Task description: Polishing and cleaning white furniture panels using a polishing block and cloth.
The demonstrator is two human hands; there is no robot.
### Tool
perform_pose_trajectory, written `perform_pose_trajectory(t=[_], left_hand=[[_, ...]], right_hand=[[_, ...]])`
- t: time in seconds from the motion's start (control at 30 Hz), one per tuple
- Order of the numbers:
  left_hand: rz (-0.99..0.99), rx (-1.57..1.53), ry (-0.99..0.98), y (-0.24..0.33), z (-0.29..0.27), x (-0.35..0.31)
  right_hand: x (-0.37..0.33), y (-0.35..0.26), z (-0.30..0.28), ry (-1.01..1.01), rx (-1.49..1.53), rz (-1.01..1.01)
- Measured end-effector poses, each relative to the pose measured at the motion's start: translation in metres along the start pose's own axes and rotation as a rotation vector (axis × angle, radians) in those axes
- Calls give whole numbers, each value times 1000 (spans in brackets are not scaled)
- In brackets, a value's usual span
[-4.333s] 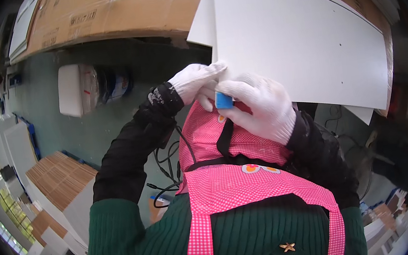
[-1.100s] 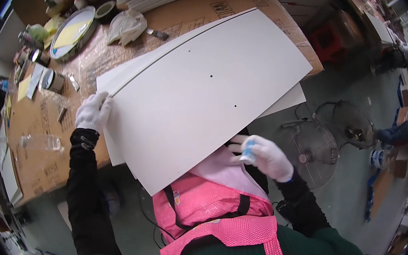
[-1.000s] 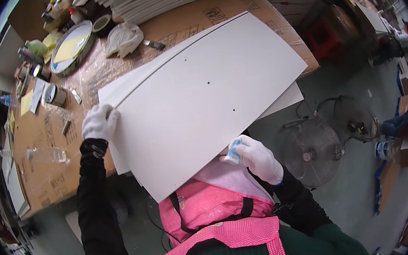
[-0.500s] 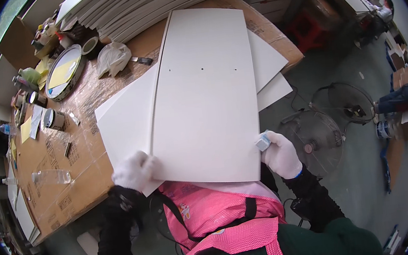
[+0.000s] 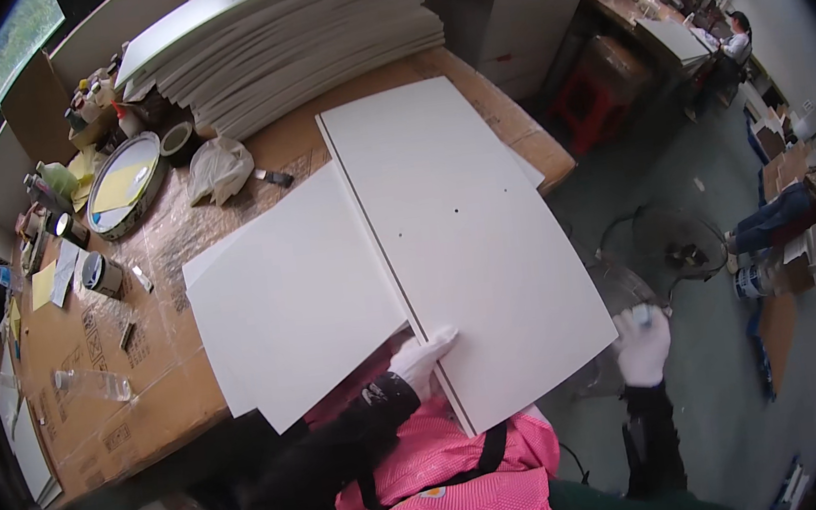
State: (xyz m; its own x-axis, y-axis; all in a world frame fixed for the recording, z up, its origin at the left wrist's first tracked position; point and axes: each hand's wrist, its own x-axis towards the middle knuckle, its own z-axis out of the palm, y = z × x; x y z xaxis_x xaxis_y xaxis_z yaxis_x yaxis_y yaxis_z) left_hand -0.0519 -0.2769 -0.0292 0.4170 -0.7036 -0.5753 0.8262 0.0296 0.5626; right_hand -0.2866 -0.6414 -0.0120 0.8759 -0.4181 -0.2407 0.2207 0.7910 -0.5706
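A white panel with a few small dark holes and a grooved left edge lies slanted, its near end reaching past the table over my pink apron. My left hand, in a white glove, grips the panel's left edge near the close end, thumb on top. By the panel's near right corner is my gloved right hand, slightly blurred. Its fingers are closed on a small pale blue block. Other white panels lie under the first one, sticking out to the left.
A tall stack of white panels fills the table's back. The cardboard-covered table bears a plastic bottle, small cans, a round tub lid and a plastic bag. Floor fans stand at right; people are farther off.
The holed panel has turned, its near end swinging right. My left hand has moved right along with its edge. My right hand, with the pale blue block, has moved right and nearer.
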Motion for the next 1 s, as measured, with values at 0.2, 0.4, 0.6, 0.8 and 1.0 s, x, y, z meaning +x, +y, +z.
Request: perform_pose_trajectory(t=[0.2,0.4,0.6,0.8,1.0], left_hand=[[-63,-383,-371,-28,39,37],[-38,-616,-211,-1,48,66],[94,-51,22,-6,74,60],[287,519,44,110,75,23],[1126,170,35,319,-29,45]], right_hand=[[-22,64,119,191,182,-53],[-12,27,47,351,-1193,-492],[7,18,59,858,-690,-477],[71,-9,133,576,-1237,-824],[226,-8,238,-65,95,-274]])
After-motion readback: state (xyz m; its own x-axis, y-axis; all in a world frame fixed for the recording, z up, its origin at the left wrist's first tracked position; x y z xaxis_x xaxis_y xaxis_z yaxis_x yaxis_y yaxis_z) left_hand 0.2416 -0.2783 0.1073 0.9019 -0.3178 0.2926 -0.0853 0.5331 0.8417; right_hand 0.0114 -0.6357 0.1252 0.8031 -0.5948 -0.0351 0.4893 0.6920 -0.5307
